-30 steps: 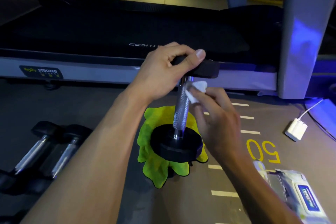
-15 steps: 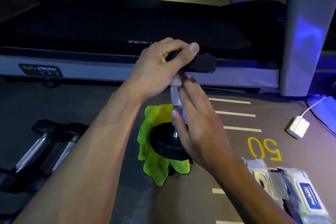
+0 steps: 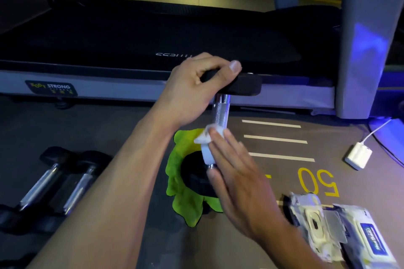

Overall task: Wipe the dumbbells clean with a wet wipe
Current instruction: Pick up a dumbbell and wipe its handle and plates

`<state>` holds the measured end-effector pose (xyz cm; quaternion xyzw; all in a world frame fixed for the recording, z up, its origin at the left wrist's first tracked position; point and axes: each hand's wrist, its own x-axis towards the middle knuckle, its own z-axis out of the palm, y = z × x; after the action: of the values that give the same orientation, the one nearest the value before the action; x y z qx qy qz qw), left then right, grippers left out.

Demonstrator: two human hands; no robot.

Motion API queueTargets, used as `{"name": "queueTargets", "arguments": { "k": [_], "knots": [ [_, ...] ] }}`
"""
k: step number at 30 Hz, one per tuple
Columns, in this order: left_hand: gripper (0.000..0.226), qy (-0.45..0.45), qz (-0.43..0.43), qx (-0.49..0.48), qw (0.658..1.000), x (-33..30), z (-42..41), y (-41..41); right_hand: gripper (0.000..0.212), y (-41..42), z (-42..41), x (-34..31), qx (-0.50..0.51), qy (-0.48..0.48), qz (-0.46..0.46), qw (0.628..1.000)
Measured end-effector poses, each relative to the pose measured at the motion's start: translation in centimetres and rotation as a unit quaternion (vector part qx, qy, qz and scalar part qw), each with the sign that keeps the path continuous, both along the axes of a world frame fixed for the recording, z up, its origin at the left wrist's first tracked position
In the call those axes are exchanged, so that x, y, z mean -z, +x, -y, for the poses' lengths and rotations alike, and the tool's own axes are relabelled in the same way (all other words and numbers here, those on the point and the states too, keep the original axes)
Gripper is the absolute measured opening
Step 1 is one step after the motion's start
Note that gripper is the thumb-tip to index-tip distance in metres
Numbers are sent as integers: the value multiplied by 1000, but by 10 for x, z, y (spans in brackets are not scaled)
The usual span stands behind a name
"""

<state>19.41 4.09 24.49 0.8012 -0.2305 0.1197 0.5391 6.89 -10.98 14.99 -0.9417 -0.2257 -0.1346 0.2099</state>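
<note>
Standing on end on a crumpled green cloth (image 3: 179,159), a dumbbell (image 3: 220,113) with a knurled metal bar is steadied at its black top by the left hand (image 3: 196,89), fingers curled over it. A white wet wipe (image 3: 206,144) is wrapped round the lower bar by the right hand (image 3: 238,179). Two more dumbbells (image 3: 56,179) lie left; a glossy wipe packet (image 3: 341,233) lies right.
</note>
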Motion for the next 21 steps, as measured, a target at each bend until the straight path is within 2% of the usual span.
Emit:
{"name": "queueTargets", "arguments": {
  "k": [4,9,12,15,18,21],
  "knots": [
    [44,-2,-7,5,1000,-3,1,-2,54,34,0,-23,42,54,14,998],
    [43,-5,6,2,1000,-1,0,-4,51,-9,8,1,11,41,7,999],
    [41,-14,11,-9,1000,2,1,-5,40,-5,19,-3,31,73,18,997],
    [39,-16,19,-8,1000,1,2,-6,24,21,23,-17,65,137,-32,988],
    [27,-14,23,5,1000,2,0,-8,8,22,22,-6,82,172,-37,981],
    [26,-29,12,20,999,4,-4,-9,11,8,27,5,64,220,-82,970]
  ]
}}
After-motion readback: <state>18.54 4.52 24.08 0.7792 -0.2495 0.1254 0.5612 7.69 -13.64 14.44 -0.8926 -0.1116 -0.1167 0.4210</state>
